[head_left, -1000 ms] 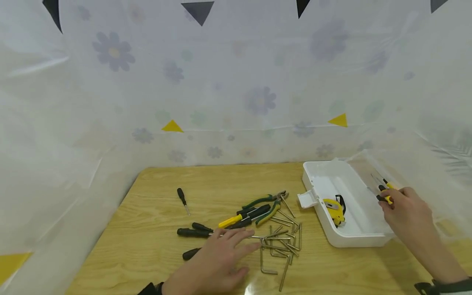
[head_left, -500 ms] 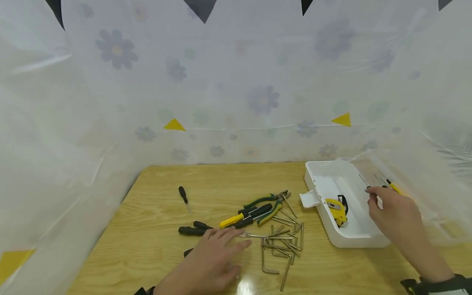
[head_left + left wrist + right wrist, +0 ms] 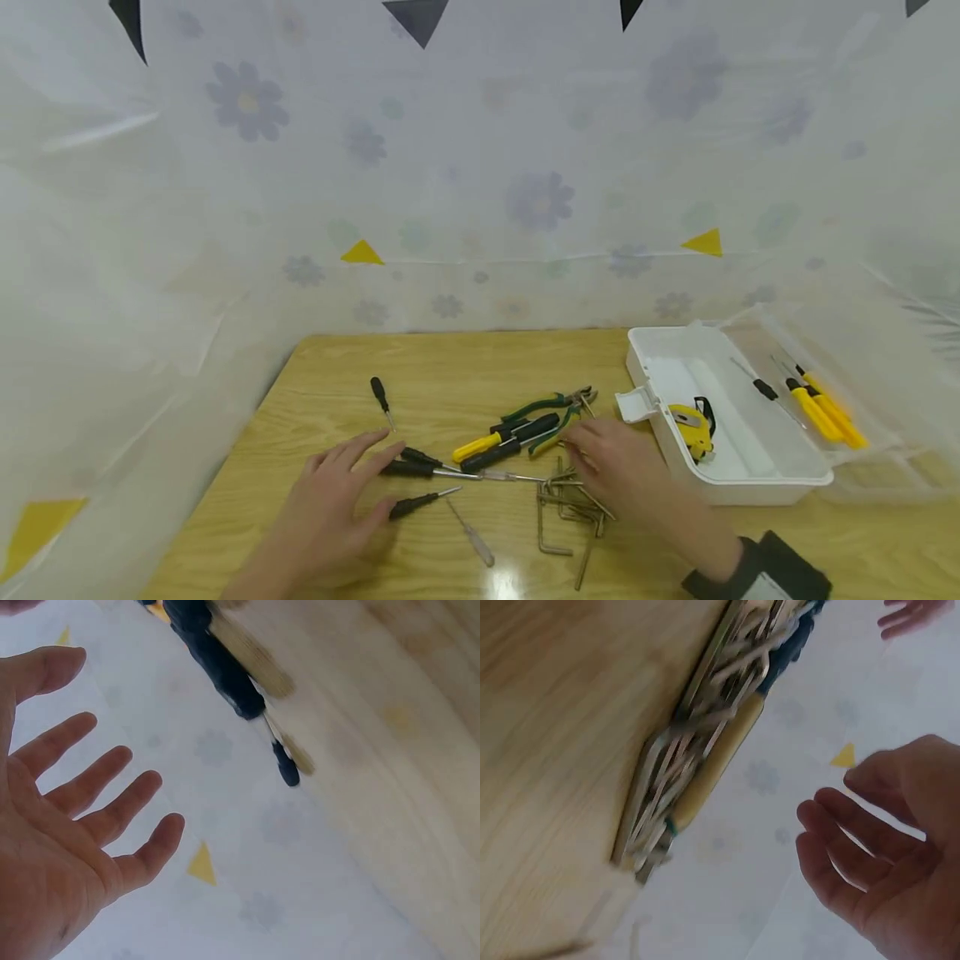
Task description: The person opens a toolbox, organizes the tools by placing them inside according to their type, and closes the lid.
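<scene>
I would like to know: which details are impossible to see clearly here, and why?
- Head view: part of the L-shaped keys, hidden by the right hand.
- Head view: one black screwdriver's handle end, behind the left hand.
- Head view: any lettering on the tape measure, too small.
- Left wrist view: the upper dark handle, cut off by the top edge.

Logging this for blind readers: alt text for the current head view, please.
A person's left hand is spread near screwdrivers, right hand by hex keys, over a wooden table; at right, an open white box holds a tape measure.
</scene>
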A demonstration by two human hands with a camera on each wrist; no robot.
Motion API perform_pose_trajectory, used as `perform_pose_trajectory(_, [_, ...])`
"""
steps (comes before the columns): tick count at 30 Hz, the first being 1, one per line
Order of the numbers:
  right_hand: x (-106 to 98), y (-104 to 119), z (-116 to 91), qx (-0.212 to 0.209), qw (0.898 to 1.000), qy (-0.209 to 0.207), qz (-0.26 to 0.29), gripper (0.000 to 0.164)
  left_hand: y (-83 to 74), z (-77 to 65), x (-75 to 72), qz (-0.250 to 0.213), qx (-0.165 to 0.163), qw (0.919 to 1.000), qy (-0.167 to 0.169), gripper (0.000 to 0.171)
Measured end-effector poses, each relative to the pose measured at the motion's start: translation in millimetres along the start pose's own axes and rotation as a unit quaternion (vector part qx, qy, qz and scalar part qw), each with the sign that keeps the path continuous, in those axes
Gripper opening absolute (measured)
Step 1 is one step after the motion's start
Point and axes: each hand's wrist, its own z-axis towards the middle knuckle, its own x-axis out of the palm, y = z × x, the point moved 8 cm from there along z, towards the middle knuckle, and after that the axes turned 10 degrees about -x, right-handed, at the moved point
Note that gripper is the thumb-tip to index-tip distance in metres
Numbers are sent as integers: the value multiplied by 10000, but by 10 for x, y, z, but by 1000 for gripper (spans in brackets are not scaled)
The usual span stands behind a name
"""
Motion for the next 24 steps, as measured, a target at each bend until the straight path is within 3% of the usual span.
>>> perform_pose_trajectory(3, [469,304,252,-185,9892,1291,663,34,133,-66,-119,11,-63,9994,-349,66])
perform_pose_trajectory(6, [888,594,434,-197,9619,2491,1111,57,219,-128,-186,17,-139,9985,-528,68])
perform_pose_trajectory(8, [1097,759,522,-201,9449,3029,1224,65,246,-157,-205,17,-132,9983,-565,69])
perform_pose_trajectory(11, [1311,916,627,-233,9310,3435,1210,63,257,-183,-208,-13,-109,9984,-560,69])
perform_pose_trajectory(15, [1489,864,657,-56,9235,3788,603,54,221,-199,-191,-63,-85,9985,-546,70])
perform_pose_trajectory(18, [1458,683,616,191,9226,3850,146,56,193,-201,-176,-77,-56,9981,-604,70])
perform_pose_trajectory(21, [1301,471,593,388,9339,3554,-48,51,189,-200,-179,-71,-24,9973,-726,69])
perform_pose_trajectory(24, [1163,260,557,656,9455,3187,-137,29,192,-185,-188,-79,-3,9970,-768,67])
